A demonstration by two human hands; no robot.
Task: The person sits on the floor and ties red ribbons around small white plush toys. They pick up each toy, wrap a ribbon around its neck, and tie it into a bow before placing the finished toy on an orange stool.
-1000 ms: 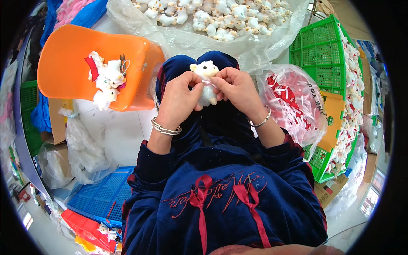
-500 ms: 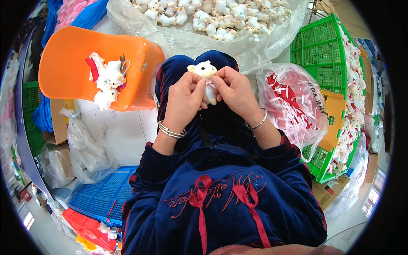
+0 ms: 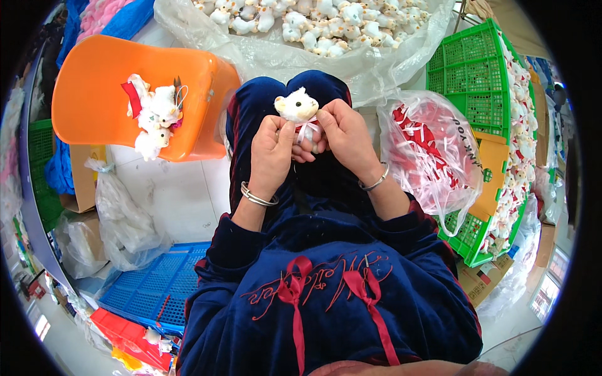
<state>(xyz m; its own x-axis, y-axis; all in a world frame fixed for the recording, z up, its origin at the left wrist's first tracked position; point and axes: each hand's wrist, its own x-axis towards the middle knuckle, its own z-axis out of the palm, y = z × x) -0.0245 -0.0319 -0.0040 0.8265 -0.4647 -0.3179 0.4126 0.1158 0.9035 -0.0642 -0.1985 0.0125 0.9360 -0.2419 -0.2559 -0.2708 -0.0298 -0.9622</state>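
A small white plush animal (image 3: 297, 105) is held over my lap, its head up and its black eye showing. Around its neck sits a red scarf with a pale ribbon bow (image 3: 307, 130). My left hand (image 3: 272, 149) grips the toy from the left, thumb and fingers closed beside the scarf. On the other side my right hand (image 3: 346, 136) is closed on it too, its thumb and forefinger pinching at the neck. Fingers of both hands curl below the toy and hide part of its body.
An orange stool (image 3: 81, 94) at left bears several plush toys (image 3: 157, 116) and a dark-tipped tool. Ahead lies a clear plastic sheet heaped with white plush toys (image 3: 326, 25). At right are a bag of red and white ribbons (image 3: 426, 150) and a green crate (image 3: 464, 81) beside more toys.
My hands have spread slightly apart at the toy's neck. The red scarf and bow now show plainly, and the toy's head has tilted a little.
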